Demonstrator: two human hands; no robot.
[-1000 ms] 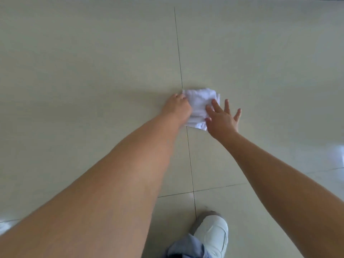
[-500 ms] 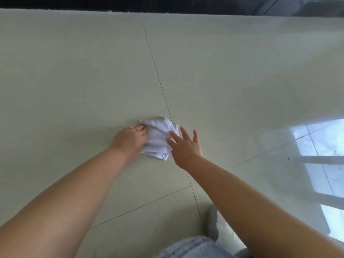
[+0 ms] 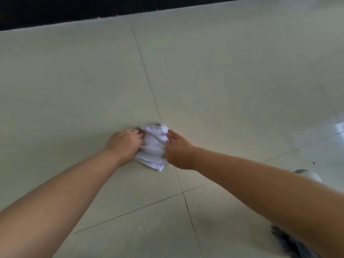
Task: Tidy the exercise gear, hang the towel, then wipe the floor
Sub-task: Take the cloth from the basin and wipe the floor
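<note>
A small crumpled white cloth (image 3: 153, 146) lies on the pale tiled floor (image 3: 223, 81), right on a grout line. My left hand (image 3: 125, 143) grips its left edge with curled fingers. My right hand (image 3: 177, 150) presses on its right side, fingers together and flat against the cloth. Both arms reach forward from the bottom of the head view. The cloth's middle shows between the hands; its edges are under them.
A black strip (image 3: 74, 10) runs along the floor's far edge at the top. My white shoe (image 3: 308, 175) and a bit of grey-blue trouser cloth (image 3: 290, 243) show at the lower right. Bright window reflections (image 3: 337, 127) lie on the tiles at right.
The view has swung, so the shoe now shows at the right. My right hand's fingers, spread before, have closed together against the cloth, which looks more bunched between the hands.
</note>
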